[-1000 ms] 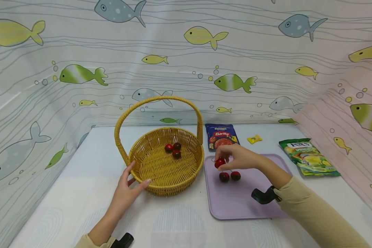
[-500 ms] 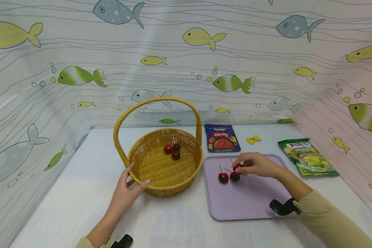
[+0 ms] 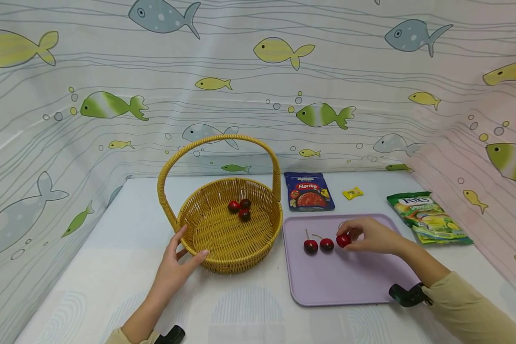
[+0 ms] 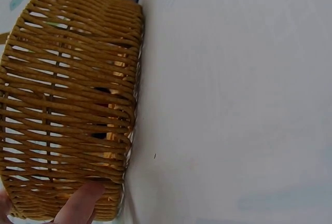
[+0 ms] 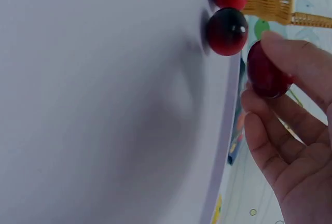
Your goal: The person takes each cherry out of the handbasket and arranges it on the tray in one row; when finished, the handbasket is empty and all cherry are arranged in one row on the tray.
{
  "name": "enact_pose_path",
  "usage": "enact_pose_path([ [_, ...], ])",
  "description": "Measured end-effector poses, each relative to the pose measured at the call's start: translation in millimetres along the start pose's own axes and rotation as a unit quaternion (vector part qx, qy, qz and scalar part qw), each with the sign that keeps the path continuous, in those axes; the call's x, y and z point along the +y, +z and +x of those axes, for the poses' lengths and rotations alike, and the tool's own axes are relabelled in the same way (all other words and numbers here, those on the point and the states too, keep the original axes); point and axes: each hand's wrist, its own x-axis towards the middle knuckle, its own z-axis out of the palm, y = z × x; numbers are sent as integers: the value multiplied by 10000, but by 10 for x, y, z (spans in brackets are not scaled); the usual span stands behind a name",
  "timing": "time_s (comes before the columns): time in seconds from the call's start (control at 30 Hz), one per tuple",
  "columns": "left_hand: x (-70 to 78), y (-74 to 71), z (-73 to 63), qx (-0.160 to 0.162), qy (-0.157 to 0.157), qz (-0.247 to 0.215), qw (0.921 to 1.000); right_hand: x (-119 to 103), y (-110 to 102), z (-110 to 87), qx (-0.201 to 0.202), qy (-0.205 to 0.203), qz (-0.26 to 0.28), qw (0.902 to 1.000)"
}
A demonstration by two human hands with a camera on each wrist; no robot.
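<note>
A dark red cherry [image 3: 342, 240] is pinched between the thumb and fingers of my right hand [image 3: 373, 235], low over the lilac tray [image 3: 327, 282]. In the right wrist view the held cherry [image 5: 265, 73] shows glossy between the thumb and fingertips. Two more cherries, one left [image 3: 310, 246] and one middle [image 3: 326, 245], lie on the tray with stems up. My left hand [image 3: 176, 266] rests spread against the near left side of a woven handled basket [image 3: 230, 265]; its thumb [image 4: 83, 200] presses the wicker wall. Three cherries [image 3: 240, 209] sit inside the basket.
Behind the tray lies a blue Barilla pouch [image 3: 309, 192], with a small yellow wrapped packet [image 3: 352, 192] beside it. A green Fox's bag [image 3: 428, 219] is right of the tray. A fish-print cloth [image 3: 258, 95] hangs behind. The basket's tall handle [image 3: 218, 137] arches over it.
My right hand has moved right with the cherry, from above the left two to a spot beside them, lower toward the tray. The left hand and basket have stayed in place.
</note>
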Motion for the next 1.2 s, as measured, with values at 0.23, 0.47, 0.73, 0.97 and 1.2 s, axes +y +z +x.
enact_pose_path([
  [0.23,7,-5,-8,-30,-30,-14,10000,93,46,-13,-93,230,-246,9994],
  [0.47,-4,-4,-3,-18,-40,-60,10000,120,88,-6,-129,153,-408,9990],
  [0.73,4,-10,-14,-43,-25,-115,9999,107,116,17,-87,111,-551,9984],
  [0.97,-10,-12,-11,-43,-39,-128,9999,100,110,28,-102,186,-598,9980],
  [1.2,-16,-7,-11,-54,-93,-130,9999,59,52,-13,-44,189,-759,9969],
])
